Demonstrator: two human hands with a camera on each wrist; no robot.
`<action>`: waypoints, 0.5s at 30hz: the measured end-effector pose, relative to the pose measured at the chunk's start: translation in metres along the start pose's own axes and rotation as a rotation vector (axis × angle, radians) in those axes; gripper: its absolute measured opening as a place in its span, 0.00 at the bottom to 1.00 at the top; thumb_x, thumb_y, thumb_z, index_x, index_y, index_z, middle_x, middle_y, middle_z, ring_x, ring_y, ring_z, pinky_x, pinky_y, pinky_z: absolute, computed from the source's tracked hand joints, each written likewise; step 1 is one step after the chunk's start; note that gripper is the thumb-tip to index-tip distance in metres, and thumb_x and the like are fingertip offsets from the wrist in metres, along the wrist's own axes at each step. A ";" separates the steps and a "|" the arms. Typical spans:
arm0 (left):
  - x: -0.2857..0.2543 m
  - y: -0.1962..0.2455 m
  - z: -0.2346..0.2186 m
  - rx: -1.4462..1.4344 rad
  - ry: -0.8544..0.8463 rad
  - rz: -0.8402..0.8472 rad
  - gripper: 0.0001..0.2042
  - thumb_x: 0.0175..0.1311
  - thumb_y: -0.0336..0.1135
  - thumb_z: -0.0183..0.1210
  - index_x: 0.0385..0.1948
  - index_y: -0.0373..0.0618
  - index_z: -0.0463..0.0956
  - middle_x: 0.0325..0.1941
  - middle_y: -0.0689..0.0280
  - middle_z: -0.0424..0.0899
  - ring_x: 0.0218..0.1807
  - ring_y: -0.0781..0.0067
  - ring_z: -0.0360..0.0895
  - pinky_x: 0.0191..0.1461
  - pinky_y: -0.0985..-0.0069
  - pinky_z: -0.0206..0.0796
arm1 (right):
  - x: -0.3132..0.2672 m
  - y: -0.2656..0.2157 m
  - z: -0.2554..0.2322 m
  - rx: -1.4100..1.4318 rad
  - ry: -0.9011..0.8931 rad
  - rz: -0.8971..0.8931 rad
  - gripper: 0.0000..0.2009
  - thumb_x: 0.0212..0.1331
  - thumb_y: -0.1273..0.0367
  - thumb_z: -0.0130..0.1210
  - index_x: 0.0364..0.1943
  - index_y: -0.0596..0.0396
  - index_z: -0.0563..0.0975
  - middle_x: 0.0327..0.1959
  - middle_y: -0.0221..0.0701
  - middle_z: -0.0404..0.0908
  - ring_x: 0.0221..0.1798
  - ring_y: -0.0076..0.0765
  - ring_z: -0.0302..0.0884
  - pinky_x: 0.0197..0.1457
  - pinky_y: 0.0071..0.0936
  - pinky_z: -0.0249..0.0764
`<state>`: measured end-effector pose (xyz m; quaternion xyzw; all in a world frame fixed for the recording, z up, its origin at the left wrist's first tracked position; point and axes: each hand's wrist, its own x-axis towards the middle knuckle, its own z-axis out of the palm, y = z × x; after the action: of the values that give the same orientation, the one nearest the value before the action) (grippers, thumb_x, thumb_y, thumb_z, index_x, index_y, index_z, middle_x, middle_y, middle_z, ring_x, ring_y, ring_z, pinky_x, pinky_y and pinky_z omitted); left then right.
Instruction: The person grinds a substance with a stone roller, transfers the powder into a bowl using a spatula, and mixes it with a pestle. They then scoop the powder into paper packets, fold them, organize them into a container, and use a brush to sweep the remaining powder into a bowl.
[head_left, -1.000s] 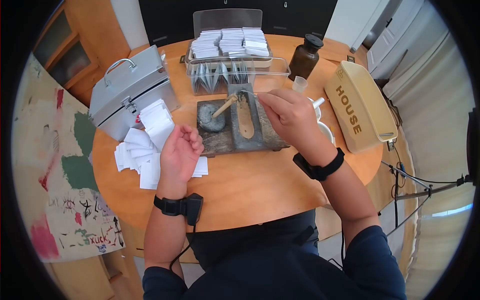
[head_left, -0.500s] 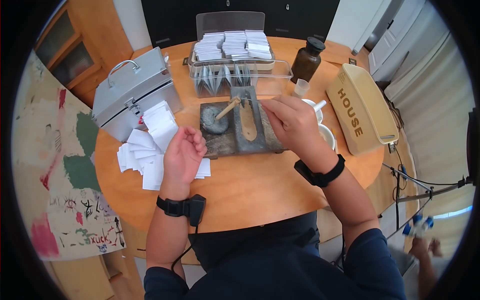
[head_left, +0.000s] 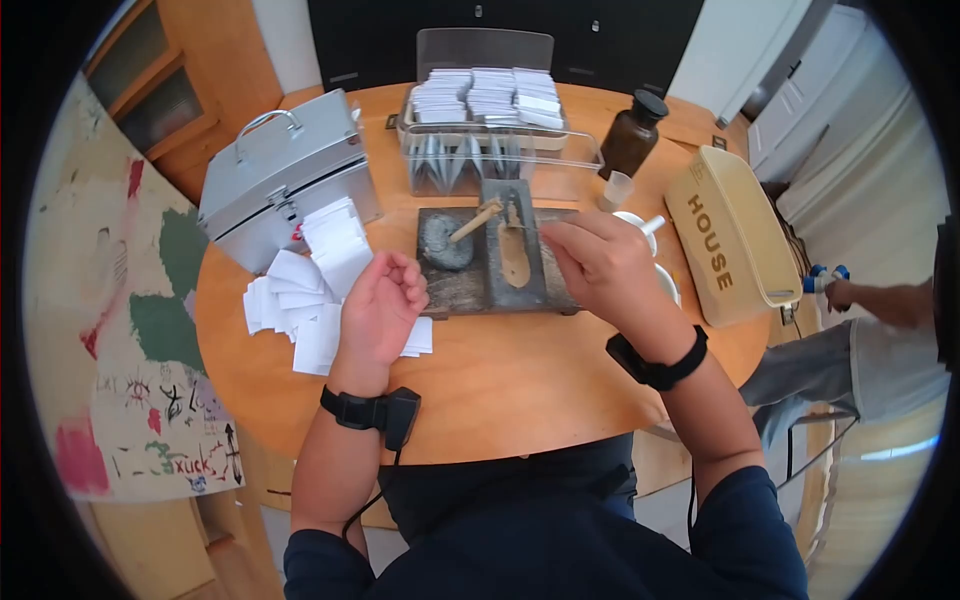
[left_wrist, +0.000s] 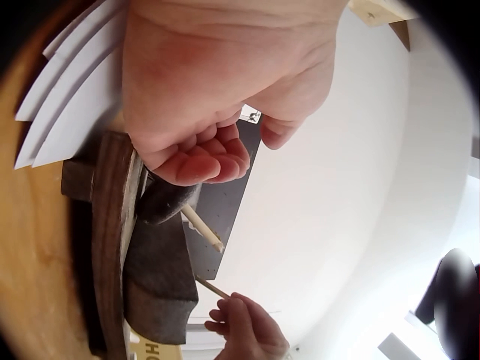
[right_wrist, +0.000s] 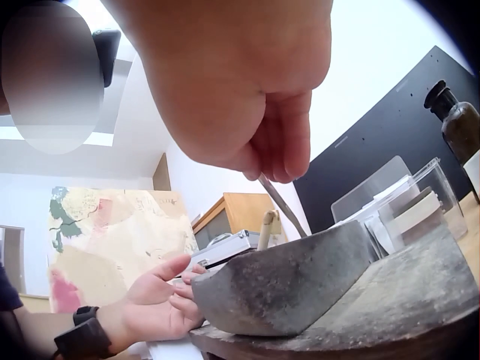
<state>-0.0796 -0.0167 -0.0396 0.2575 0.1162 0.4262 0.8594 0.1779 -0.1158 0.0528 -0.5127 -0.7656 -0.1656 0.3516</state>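
Observation:
In the head view my right hand [head_left: 608, 262] pinches a thin metal stick [right_wrist: 283, 206] above a dark stone trough [head_left: 497, 275]. The stick slants down toward the trough, which holds light brown powder [head_left: 513, 262]. My left hand [head_left: 380, 310] is held palm up with loosely curled fingers and nothing in it, near the front left corner of the wooden board [head_left: 440, 298] under the trough. On that board, left of the trough, lies a round stone wheel [head_left: 445, 250] with a wooden handle [head_left: 472, 222] leaning toward the trough's rim.
White paper packets [head_left: 335, 245] lie beside a silver metal case [head_left: 290, 170] at left. Behind the board stand a clear box [head_left: 590, 150] and a bin of white packets [head_left: 490, 95]. A brown bottle [head_left: 630, 145], plastic cup [head_left: 617, 190], white pestle [head_left: 652, 225] and cream bin [head_left: 735, 250] stand at right.
Another person with a blue-and-white thing in hand has come in at the right, beside the table. The head view has shifted slightly. My right hand keeps its pinch over the trough; my left hand keeps its pose.

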 end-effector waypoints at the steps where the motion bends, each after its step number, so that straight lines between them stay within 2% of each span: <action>1: 0.001 0.000 0.001 0.016 -0.014 0.004 0.13 0.76 0.44 0.46 0.39 0.45 0.71 0.33 0.66 0.71 0.33 0.73 0.66 0.39 0.76 0.61 | 0.004 0.000 0.004 0.009 -0.006 -0.006 0.06 0.51 0.77 0.63 0.34 0.56 0.82 0.29 0.35 0.82 0.29 0.42 0.80 0.30 0.34 0.74; 3: 0.001 -0.005 0.001 0.028 -0.037 -0.022 0.13 0.76 0.44 0.46 0.39 0.45 0.71 0.33 0.67 0.71 0.33 0.73 0.66 0.39 0.76 0.61 | 0.006 0.002 0.005 -0.046 0.091 -0.031 0.09 0.45 0.80 0.60 0.32 0.57 0.80 0.25 0.34 0.78 0.31 0.43 0.79 0.32 0.36 0.75; 6: 0.004 -0.003 -0.002 0.036 -0.066 -0.003 0.13 0.76 0.44 0.46 0.39 0.45 0.71 0.33 0.66 0.71 0.34 0.73 0.67 0.39 0.76 0.61 | 0.008 0.007 0.003 -0.065 -0.007 -0.021 0.08 0.45 0.80 0.60 0.31 0.56 0.79 0.26 0.34 0.78 0.31 0.42 0.79 0.32 0.35 0.75; 10: 0.001 -0.001 -0.002 0.026 -0.034 0.003 0.13 0.76 0.44 0.45 0.40 0.45 0.71 0.33 0.66 0.71 0.34 0.73 0.67 0.39 0.76 0.61 | 0.007 0.001 0.003 -0.051 -0.009 -0.031 0.07 0.46 0.79 0.61 0.31 0.56 0.79 0.26 0.34 0.78 0.31 0.42 0.79 0.32 0.36 0.75; 12: 0.001 -0.004 0.002 0.042 -0.052 -0.003 0.13 0.76 0.44 0.45 0.39 0.44 0.72 0.32 0.66 0.71 0.34 0.73 0.66 0.39 0.76 0.61 | 0.011 0.003 0.005 -0.076 0.044 -0.005 0.06 0.45 0.78 0.62 0.30 0.56 0.79 0.25 0.34 0.78 0.30 0.43 0.79 0.32 0.36 0.75; 15: 0.002 -0.003 -0.003 0.005 -0.042 -0.014 0.13 0.76 0.44 0.45 0.39 0.44 0.72 0.32 0.66 0.71 0.34 0.73 0.66 0.39 0.76 0.60 | 0.011 0.003 0.003 -0.005 0.006 0.000 0.05 0.47 0.77 0.62 0.29 0.56 0.79 0.23 0.34 0.78 0.29 0.44 0.78 0.31 0.36 0.75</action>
<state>-0.0774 -0.0154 -0.0434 0.2676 0.1007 0.4144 0.8640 0.1772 -0.1051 0.0582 -0.5131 -0.7642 -0.1690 0.3524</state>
